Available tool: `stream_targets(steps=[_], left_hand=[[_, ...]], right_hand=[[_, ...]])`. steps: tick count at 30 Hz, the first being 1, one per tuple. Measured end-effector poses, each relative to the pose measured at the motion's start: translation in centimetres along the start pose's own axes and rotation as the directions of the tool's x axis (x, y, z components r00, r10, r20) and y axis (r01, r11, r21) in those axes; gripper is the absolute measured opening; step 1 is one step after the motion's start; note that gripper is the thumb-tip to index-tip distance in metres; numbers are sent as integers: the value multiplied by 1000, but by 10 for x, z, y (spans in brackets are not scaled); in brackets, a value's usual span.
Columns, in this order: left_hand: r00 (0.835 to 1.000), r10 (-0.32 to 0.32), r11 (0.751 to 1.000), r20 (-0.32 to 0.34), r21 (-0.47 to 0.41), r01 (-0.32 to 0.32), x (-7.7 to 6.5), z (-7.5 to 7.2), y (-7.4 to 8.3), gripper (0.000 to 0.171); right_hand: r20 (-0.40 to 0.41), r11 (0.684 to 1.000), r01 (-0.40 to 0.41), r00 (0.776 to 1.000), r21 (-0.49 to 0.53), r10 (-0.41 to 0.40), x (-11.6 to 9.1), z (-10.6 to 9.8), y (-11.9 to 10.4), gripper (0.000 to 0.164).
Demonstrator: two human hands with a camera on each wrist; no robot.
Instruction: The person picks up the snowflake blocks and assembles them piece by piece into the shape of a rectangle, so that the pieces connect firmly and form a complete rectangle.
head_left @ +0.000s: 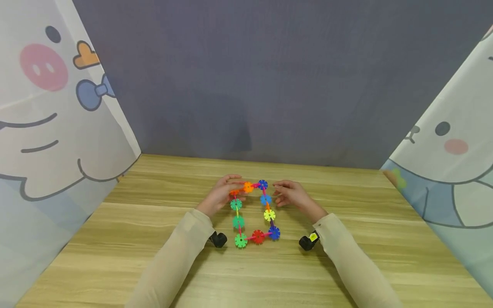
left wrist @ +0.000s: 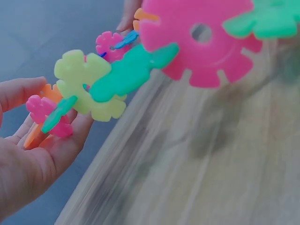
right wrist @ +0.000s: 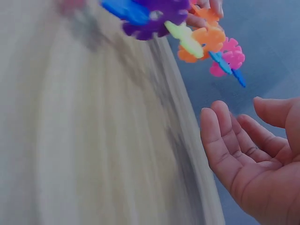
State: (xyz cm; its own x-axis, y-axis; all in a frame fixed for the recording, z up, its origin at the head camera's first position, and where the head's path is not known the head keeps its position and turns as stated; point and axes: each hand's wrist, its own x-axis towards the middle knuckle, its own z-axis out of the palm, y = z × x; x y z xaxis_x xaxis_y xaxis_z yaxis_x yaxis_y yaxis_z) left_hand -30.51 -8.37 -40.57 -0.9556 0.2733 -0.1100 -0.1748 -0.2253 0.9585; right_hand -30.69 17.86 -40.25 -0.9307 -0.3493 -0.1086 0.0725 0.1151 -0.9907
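Flower-shaped plastic discs with notched edges, slotted together, form a four-sided loop. A green disc (head_left: 241,240) and a red disc (head_left: 258,236) lie on its near side. Yellow and blue discs run up the right side. My left hand (head_left: 218,197) pinches the far left corner by the orange disc (left wrist: 51,93), thumb on one side and fingers on the other. Just off the far right corner, near the dark blue disc (head_left: 263,185), my right hand (head_left: 292,195) is apart from the loop. Its fingers (right wrist: 218,140) are loosely bent, with nothing between them.
The loop is over a wood-grain table (head_left: 246,278). A dark grey panel (head_left: 246,85) rises behind it, and cartoon-printed cloth walls (head_left: 50,141) flank both sides. Black wrist cameras (head_left: 219,239) are worn at both wrists.
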Motion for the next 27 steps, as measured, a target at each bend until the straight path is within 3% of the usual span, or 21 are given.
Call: stream_targets(steps=[10,14,20,27], left_hand=[[994,36,992,-103,-114,-47,0,-6,10,52],[988,93,982,-120,-156,-111,1,-8,14,52],[964,203,945,-170,-225,-239,-4,-5,19,44],[935,178,917,-306,-293,-270,0,2,26,39]], right_hand=[[86,999,-38,996,29,36,-20,-8,10,48],[89,994,-68,994,90,60,-25,-5,14,50],[120,978,-80,991,194,57,-31,4,18,49],[66,934,-46,998,355,24,-38,17,21,26]])
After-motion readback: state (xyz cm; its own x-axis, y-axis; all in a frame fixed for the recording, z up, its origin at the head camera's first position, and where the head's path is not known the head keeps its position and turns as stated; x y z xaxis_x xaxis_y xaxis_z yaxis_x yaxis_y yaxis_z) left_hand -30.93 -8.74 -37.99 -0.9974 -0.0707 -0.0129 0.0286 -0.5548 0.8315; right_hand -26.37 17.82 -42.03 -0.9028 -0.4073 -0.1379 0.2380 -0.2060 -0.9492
